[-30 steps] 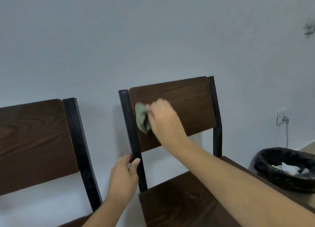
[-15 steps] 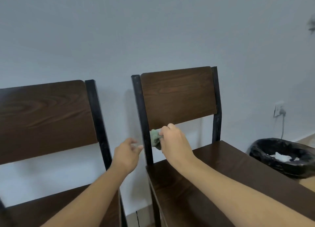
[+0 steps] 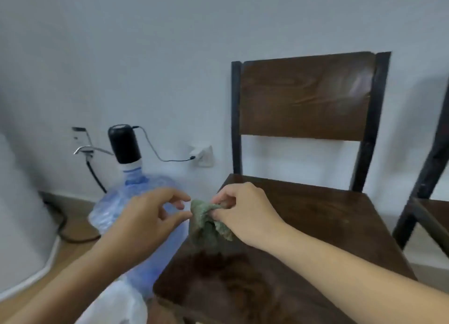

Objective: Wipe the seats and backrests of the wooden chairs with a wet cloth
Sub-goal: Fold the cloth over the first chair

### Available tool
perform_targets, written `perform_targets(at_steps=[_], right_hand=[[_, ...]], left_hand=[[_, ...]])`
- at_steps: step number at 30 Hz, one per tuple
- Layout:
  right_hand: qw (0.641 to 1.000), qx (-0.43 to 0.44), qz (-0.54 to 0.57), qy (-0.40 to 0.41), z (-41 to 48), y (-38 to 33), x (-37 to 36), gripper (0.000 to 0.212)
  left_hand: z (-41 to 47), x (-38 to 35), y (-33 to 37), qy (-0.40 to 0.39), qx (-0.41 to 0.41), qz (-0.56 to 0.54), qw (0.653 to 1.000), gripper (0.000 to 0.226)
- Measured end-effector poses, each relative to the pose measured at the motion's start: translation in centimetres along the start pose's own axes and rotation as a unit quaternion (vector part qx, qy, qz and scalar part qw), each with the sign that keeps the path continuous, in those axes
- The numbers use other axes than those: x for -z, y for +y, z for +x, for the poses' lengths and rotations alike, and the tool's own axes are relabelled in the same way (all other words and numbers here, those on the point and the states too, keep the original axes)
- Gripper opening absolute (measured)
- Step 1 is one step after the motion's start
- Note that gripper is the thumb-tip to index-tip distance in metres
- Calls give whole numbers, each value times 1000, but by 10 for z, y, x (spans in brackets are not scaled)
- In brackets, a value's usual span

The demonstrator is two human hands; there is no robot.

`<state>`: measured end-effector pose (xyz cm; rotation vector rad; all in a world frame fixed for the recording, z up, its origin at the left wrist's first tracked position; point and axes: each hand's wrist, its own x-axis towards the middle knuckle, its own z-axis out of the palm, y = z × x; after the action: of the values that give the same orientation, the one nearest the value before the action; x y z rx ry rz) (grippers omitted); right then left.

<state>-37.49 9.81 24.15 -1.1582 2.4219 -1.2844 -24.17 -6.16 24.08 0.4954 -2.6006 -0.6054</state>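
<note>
Water jug (image 3: pixel 136 216) just beside chair (image 3: pixel 303 226)

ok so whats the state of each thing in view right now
crumpled green cloth: bunched, hanging from right hand above seat
right hand: pinching the cloth
left hand: open, fingers reaching toward cloth
dark wooden chair with black frame: upright, against wall, nothing lying on its seat
blue water jug with black pump: upright, pump cable plugged into the wall
</note>
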Motion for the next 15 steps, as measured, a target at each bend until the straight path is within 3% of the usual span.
perform_targets(at_steps=[5,8,12,15], right_hand=[[989,123,-20,-84,-17,-72,-126,16],[968,159,-91,-171,-55,-78,-208,23],[945,71,-161,-275,-107,-32,-293,30],[942,-51,-164,-289,-133,20,-339,31]], left_hand=[[-108,36,-112,92,93,-40,991,14],[-192,22,-164,74,202,-45,976,12],[-278,-20,-200,-61,288,-27,955,10],[-309,-53,-217,-154,313,-12,937,18]])
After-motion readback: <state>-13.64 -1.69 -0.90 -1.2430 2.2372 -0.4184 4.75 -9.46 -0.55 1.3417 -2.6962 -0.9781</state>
